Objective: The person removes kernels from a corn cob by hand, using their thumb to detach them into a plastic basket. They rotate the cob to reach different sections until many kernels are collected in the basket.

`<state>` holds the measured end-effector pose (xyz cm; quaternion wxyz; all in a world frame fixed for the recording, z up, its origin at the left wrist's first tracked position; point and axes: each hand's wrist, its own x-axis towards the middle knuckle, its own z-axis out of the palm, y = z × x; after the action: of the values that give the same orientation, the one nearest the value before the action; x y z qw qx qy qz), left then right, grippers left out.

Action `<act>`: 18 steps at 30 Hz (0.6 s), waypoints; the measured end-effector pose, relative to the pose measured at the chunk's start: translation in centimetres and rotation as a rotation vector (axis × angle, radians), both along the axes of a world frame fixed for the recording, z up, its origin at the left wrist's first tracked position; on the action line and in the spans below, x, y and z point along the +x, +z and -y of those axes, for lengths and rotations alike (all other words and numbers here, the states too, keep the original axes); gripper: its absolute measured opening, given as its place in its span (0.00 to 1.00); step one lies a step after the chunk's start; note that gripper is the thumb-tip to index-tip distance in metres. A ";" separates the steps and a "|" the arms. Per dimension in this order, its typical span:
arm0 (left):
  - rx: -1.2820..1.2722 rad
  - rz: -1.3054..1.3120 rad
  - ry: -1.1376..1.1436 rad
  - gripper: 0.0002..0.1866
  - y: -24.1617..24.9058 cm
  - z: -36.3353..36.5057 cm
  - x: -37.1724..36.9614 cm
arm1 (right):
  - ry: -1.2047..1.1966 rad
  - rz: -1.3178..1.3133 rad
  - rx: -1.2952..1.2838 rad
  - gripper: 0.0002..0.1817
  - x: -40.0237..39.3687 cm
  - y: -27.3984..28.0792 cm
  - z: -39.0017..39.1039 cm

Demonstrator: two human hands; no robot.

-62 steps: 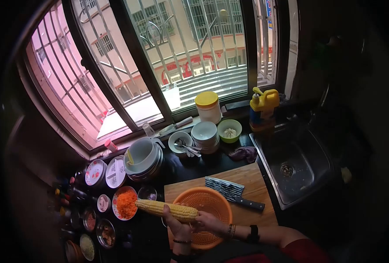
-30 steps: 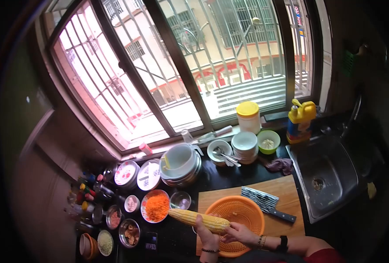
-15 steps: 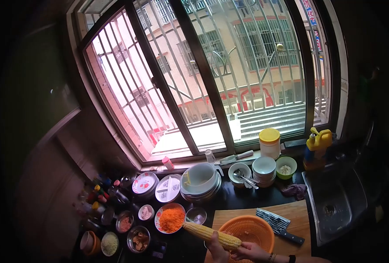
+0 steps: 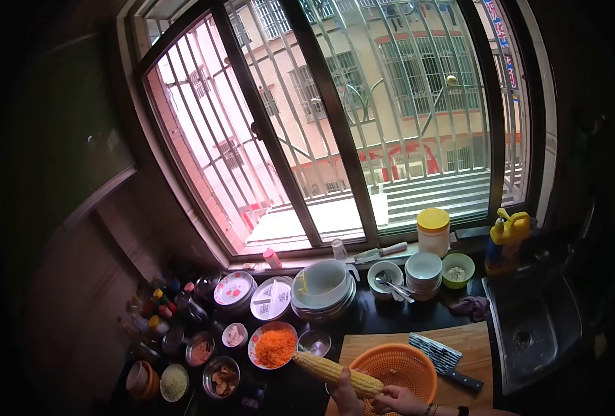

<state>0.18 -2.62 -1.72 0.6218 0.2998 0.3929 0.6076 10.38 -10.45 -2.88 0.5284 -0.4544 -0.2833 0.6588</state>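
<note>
A peeled ear of corn (image 4: 321, 368) slants across the front of the counter, its narrow tip pointing up and left. My left hand (image 4: 347, 396) is closed round its lower half, thumb on top. At the thick end, my right hand (image 4: 399, 401) has its fingers pressed against the cob; a bracelet and a black band circle that wrist. Behind both hands an orange plastic colander (image 4: 424, 367) sits on the wooden cutting board (image 4: 474, 336), its inside partly hidden by the hands. A cleaver (image 4: 438, 353) with a black handle lies on the board to the right.
A plate of shredded carrot (image 4: 275, 347) stands near the cob's tip, beside a small clear bowl (image 4: 315, 342). Small bowls of food and bottles crowd the left. Stacked plates (image 4: 271, 298) and a white basin (image 4: 321, 284) line the back. The sink (image 4: 533, 333) is at right.
The whole view has shifted slightly. Both hands keep their hold on the corn, with hardly any change in its position over the counter.
</note>
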 end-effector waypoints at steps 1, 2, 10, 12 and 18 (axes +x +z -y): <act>0.003 0.000 -0.014 0.17 0.6 0.2 0.0 | 0.026 0.009 0.008 0.15 0.2 -0.7 -0.2; 0.004 -0.002 -0.028 0.17 0.9 0.3 -0.1 | 0.054 0.016 0.014 0.15 0.4 -1.6 -0.3; -0.023 -0.014 -0.042 0.18 -0.5 -0.1 0.4 | 0.099 0.091 -0.124 0.14 1.8 1.5 0.7; -0.056 0.035 -0.062 0.19 -0.7 -0.2 0.4 | 0.109 0.084 -0.136 0.15 2.1 1.4 1.0; -0.169 0.127 -0.071 0.19 0.1 0.4 0.4 | 0.119 0.326 0.007 0.16 1.7 0.9 0.8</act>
<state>0.53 -2.99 -1.58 0.6896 0.2208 0.3917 0.5677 12.13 -11.29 -1.97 0.4369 -0.5359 -0.3940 0.6055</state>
